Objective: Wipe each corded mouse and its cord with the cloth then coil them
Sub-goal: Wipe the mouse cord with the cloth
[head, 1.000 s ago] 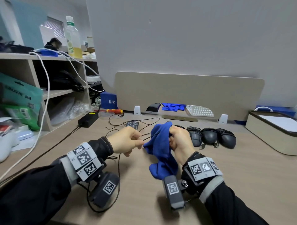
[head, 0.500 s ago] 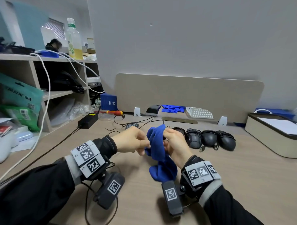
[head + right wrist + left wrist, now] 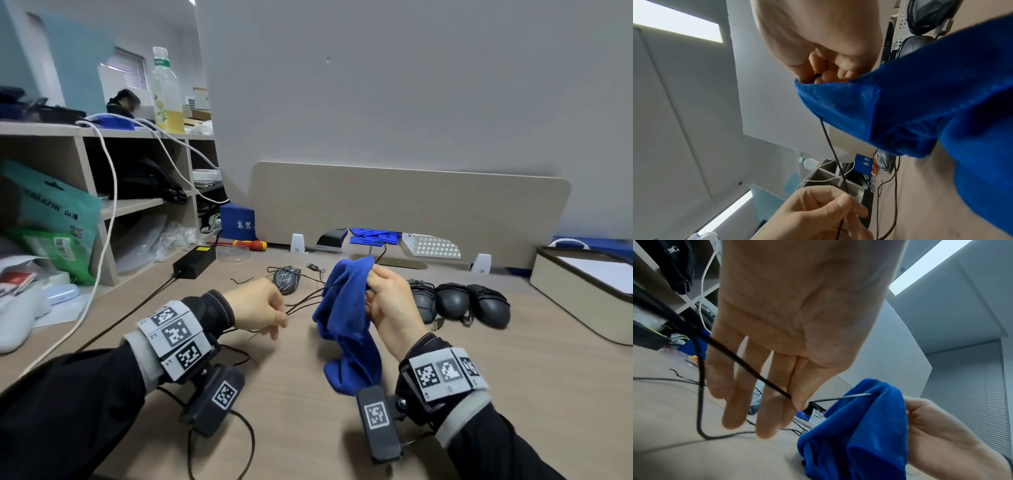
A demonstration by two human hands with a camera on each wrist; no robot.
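Note:
My right hand [image 3: 371,279] holds a blue cloth [image 3: 346,318] bunched round a thin black cord [image 3: 305,303] above the desk. My left hand [image 3: 279,320] pinches the same cord a short way left of the cloth; in the left wrist view the cord [image 3: 748,363] runs across my fingers to the thumb and then into the cloth [image 3: 859,426]. Slack cord loops on the desk beneath my left wrist. The cord's mouse [image 3: 287,279], dark with pale lines, lies behind my hands. Three dark mice [image 3: 452,299] with wound cords sit in a row to the right.
A black power brick [image 3: 193,262] and a red-yellow screwdriver [image 3: 250,244] lie at the back left. Shelves [image 3: 92,205] with hanging white cables line the left side. A beige tray [image 3: 579,301] stands at the right, and a beige partition [image 3: 411,205] closes the back.
My hands were almost touching half a second ago. The left hand has moved left and down, drawing a stretch of cord out of the cloth; the right hand and cloth rose slightly.

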